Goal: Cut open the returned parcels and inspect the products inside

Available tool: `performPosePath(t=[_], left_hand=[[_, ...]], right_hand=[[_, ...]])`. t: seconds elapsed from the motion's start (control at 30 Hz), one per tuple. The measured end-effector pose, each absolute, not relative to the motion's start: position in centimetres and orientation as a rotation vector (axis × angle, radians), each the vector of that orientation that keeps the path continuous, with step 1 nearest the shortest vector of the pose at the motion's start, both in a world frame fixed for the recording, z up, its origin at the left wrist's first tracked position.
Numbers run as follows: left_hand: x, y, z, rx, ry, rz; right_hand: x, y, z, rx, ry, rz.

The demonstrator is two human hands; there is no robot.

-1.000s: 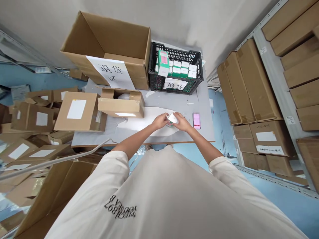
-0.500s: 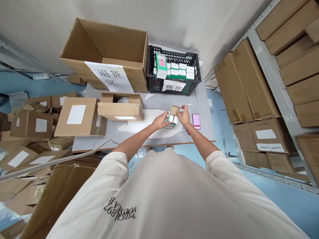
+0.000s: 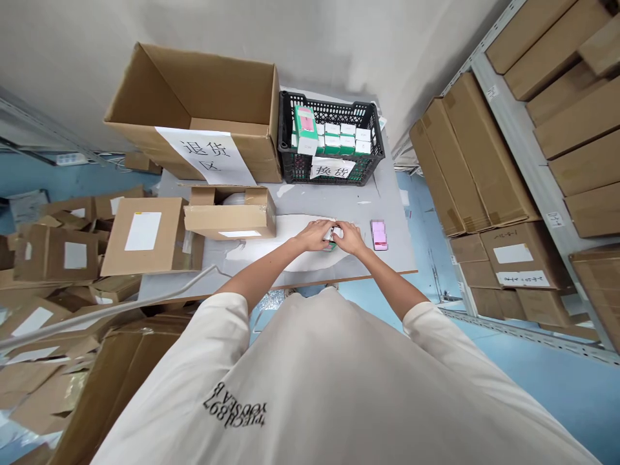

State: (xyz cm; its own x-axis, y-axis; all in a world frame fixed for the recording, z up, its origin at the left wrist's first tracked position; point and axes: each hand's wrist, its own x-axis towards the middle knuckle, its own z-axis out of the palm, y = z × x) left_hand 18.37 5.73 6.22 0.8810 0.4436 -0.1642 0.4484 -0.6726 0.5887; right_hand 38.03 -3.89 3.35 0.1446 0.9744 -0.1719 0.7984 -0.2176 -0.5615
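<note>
A small green and white box (image 3: 332,246) is on the white sheet (image 3: 295,261) near the table's front edge, mostly covered by my hands. My left hand (image 3: 316,235) wraps round its left side. From the right, my right hand (image 3: 349,238) closes over it, with the thumb at its top. The two hands nearly touch. A phone (image 3: 379,235) with a pink screen lies to the right of my right hand. Behind my hands a black crate (image 3: 332,169) holds several green and white boxes.
A large open carton (image 3: 232,152) stands at the back left, with a smaller open carton (image 3: 227,221) and a closed one (image 3: 143,236) before it. Many cartons lie at the left. A shelf (image 3: 513,123) with cartons stands on the right. A pale cable (image 3: 159,299) crosses the left front.
My hands have drawn together over the small box, and its raised brown cardboard flap no longer shows. The whole view has shifted slightly.
</note>
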Motion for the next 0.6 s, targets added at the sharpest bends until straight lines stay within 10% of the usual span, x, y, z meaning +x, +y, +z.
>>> performPosePath(t=[0.6], left_hand=[[17.5,6.5,6.4,2.4,0.707,0.028]], right_hand=[[38.1,-3.8,4.8,-1.718,-1.781,0.823]])
